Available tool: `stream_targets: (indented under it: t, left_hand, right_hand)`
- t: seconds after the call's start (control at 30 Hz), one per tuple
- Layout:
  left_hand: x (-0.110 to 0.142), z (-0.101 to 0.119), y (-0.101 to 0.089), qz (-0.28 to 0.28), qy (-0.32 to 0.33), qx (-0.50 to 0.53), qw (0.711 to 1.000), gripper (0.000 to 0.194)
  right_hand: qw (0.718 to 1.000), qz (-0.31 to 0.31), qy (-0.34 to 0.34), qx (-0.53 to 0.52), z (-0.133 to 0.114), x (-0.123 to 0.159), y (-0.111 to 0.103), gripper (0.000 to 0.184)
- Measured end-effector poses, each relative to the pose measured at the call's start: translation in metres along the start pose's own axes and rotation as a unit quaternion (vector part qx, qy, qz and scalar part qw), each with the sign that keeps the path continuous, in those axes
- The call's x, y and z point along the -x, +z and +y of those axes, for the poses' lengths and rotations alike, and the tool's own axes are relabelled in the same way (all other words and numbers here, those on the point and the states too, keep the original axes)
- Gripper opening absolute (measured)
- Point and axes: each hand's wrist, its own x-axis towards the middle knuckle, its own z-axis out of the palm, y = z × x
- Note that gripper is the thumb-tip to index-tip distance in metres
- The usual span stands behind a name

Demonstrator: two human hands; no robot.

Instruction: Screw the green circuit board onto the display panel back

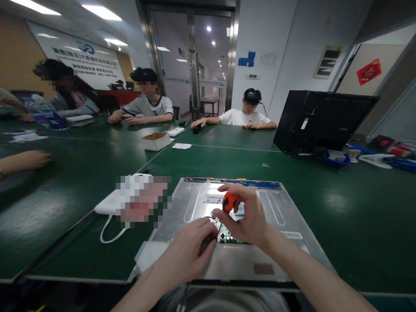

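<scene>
The right hand (249, 216) pinches a rounded orange-and-black screwdriver (229, 202) over a small green circuit board (225, 237) on a flat silver metal panel (240, 264); the left hand (192, 243) curls beside the board (its grasp I cannot tell).

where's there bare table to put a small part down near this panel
Bare green tabletop lies right of the metal panel, before the black monitor; another patch separates the white device from the co-worker's hand. Crowded: mid-panel, with left hand, right hand and orange-handled tool.
</scene>
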Motion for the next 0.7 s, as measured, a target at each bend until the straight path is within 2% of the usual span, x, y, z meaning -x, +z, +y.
stream_targets:
  t: [0.17, 0.47, 0.7]
  left_hand:
    - [0.0003, 0.0006, -0.0008, -0.003, -0.002, -0.003, 1.000, 0.014]
    - [-0.0003, 0.0014, -0.0003, 0.010, 0.012, -0.004, 1.000, 0.012]
    - [-0.0004, 0.0007, -0.0004, 0.006, 0.011, -0.008, 1.000, 0.012]
  right_hand:
    - [1.000, 0.016, 0.013, 0.005, -0.0009, 0.0013, 0.0031, 0.043]
    - [0.999, -0.049, 0.002, 0.015, -0.0013, -0.0027, -0.0038, 0.039]
    - [0.999, -0.051, 0.002, 0.010, -0.0004, -0.0014, -0.0036, 0.041]
